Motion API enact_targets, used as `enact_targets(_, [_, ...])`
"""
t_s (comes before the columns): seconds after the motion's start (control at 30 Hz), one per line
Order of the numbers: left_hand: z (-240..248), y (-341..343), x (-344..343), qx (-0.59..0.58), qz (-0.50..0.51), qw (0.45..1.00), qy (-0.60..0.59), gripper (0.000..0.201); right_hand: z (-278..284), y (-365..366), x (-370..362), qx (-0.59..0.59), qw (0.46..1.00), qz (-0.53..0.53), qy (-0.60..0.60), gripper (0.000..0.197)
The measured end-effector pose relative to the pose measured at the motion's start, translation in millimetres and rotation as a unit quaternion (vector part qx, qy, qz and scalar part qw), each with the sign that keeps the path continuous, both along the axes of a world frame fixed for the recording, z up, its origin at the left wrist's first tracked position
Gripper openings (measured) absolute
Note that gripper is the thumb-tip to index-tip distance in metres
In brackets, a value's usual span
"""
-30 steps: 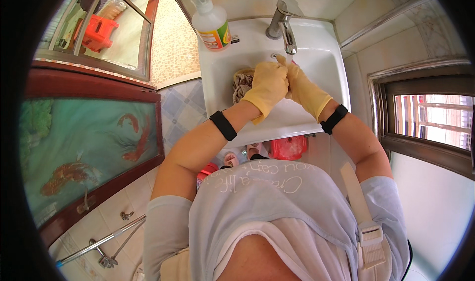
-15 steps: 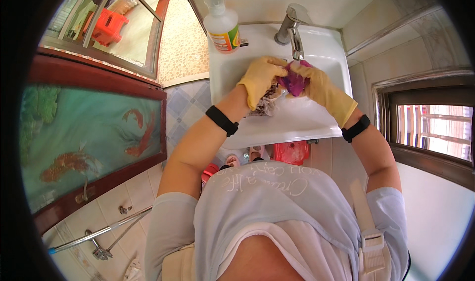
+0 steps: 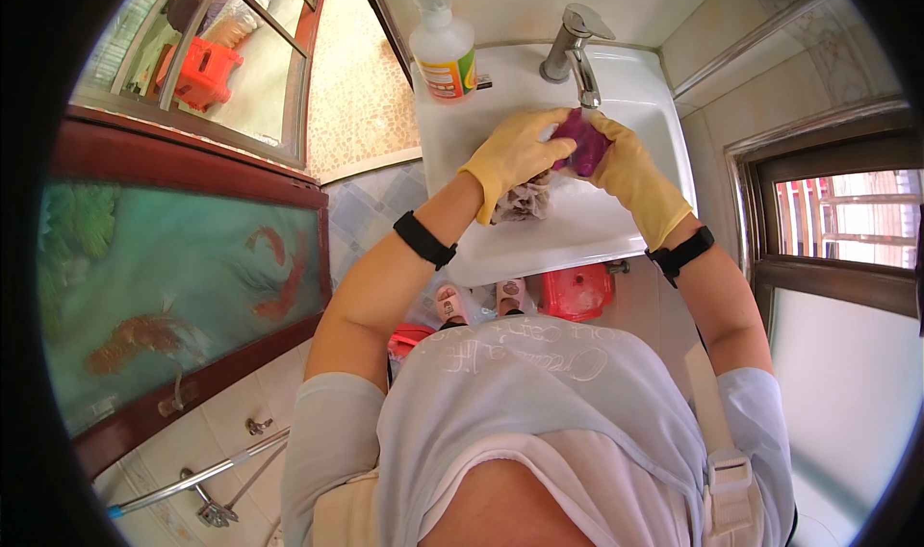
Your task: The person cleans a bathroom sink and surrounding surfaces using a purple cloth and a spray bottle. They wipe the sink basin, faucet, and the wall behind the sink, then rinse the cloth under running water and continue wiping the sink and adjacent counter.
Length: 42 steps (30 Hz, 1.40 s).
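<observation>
Both forearms rise from the lower edge toward 12 o'clock and the hands meet. The left hand (image 3: 515,152) in a yellow glove is curled, fingers pointing to 3 o'clock. The right hand (image 3: 630,172), also gloved, is closed, facing 9 o'clock. Each wrist has a black band.

Purple cloth at the tap, grey-beige rag under your left hand.

You hold a small, crumpled purple cloth (image 3: 583,141) bunched between both yellow rubber-gloved hands, your left hand (image 3: 515,152) cupping its left side and your right hand (image 3: 626,167) closed on its right. It sits directly under the spout of the chrome tap (image 3: 576,47), above the bowl of the white ceramic washbasin (image 3: 577,225). A wrinkled grey-beige rag (image 3: 523,201) hangs just below your left palm, touching the glove, drooping into the basin; whether you grip it cannot be told.
</observation>
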<state>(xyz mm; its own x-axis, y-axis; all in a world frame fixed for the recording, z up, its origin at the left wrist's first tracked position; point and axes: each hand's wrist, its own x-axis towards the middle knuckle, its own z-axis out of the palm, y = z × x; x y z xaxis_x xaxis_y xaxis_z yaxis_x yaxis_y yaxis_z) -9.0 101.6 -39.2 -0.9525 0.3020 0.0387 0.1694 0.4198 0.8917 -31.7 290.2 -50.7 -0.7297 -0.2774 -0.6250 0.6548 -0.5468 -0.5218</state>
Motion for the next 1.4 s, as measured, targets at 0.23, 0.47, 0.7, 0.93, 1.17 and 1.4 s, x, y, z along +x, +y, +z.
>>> enact_targets(0.23, [26,-64,14,0.164,0.257,0.948,0.087,0.049,-23,-11,6,-0.047,0.997,-0.066,-0.013,0.027])
enact_targets(0.47, [38,-89,-43,0.125,0.254,0.942,0.180,0.082,-2,-51,21,0.223,0.958,-0.022,0.178,0.040])
enact_targets(0.7, [23,-108,-68,0.059,0.272,0.938,0.205,0.080,11,-110,-55,0.638,0.643,0.030,0.423,0.053])
enact_targets(0.93, [49,-173,-14,0.164,0.320,0.920,0.155,0.078,-35,-194,-71,0.789,0.427,0.101,0.429,0.059])
enact_targets(1.17, [39,-243,29,0.133,0.378,0.904,0.152,0.076,-30,-171,-31,0.680,0.387,0.200,0.590,0.042])
enact_targets(1.4, [23,-263,57,0.106,0.370,0.910,0.152,0.071,5,-192,-67,0.828,0.415,0.195,0.324,0.026])
